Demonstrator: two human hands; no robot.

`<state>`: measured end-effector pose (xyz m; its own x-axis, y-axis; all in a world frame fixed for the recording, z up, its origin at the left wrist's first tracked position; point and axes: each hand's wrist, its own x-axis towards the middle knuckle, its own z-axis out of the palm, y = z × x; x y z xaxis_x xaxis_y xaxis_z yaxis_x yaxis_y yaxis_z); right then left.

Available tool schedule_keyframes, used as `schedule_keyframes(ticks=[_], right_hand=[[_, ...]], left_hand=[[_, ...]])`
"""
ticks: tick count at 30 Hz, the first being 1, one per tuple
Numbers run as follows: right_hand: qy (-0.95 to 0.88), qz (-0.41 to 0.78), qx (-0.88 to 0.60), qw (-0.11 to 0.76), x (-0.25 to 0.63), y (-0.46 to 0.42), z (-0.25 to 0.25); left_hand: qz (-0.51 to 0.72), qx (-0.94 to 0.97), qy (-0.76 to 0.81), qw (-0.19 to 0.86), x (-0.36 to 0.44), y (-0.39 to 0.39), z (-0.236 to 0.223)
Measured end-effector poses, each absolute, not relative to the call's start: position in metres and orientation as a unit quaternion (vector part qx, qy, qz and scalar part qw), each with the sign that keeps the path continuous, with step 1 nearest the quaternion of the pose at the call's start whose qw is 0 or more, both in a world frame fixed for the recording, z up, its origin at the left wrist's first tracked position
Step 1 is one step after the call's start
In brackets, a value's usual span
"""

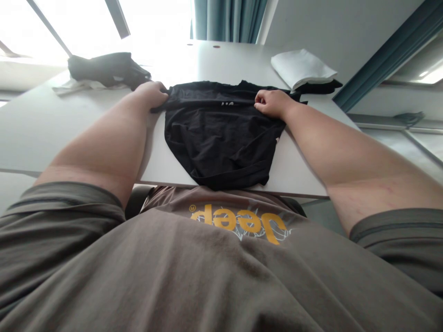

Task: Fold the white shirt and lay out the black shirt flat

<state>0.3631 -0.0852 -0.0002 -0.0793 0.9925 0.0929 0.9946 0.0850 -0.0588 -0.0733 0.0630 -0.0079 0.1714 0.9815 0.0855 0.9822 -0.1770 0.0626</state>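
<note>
A black T-shirt [221,138] lies spread on the white table, its lower hem reaching the near edge and its upper part away from me. A small white print shows near its middle, partly lost in a fold. My left hand [154,93] is closed on the sleeve at the shirt's far left. On the right side of the shirt, my right hand [272,102] has its fingers curled and pressed together on the cloth, just right of the print. The fabric is wrinkled, with a crosswise fold running between both hands.
A rumpled dark garment [104,69] rests over a pale cloth [83,86] at the back left. At the back right, a folded white cloth [304,67] sits on a folded black one [320,86]. The white table [304,180] ends close to my body. Blue-green curtains [230,20] hang beyond.
</note>
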Motion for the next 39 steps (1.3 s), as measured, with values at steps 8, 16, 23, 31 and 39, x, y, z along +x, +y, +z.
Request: schedule_keyframes(ticks=[8,16,23,31,39], right_hand=[[-0.738,-0.022,-0.672,0.050,0.364,-0.084,-0.001],[-0.737,-0.030,-0.674,0.043,0.363,-0.083,-0.002],[-0.737,-0.025,-0.674,0.051,0.363,-0.084,-0.002],[-0.715,0.028,-0.694,0.078,0.361,-0.085,-0.002],[-0.730,-0.011,-0.680,0.065,0.371,-0.074,-0.009]], left_hand=[[-0.052,-0.767,-0.639,0.004,-0.072,0.061,-0.007],[-0.045,-0.769,-0.638,0.013,-0.072,0.059,-0.005],[-0.043,-0.775,-0.630,0.010,-0.069,0.053,-0.002],[-0.048,-0.770,-0.637,0.004,-0.068,0.052,-0.001],[-0.058,-0.762,-0.645,-0.011,-0.069,0.049,-0.001]])
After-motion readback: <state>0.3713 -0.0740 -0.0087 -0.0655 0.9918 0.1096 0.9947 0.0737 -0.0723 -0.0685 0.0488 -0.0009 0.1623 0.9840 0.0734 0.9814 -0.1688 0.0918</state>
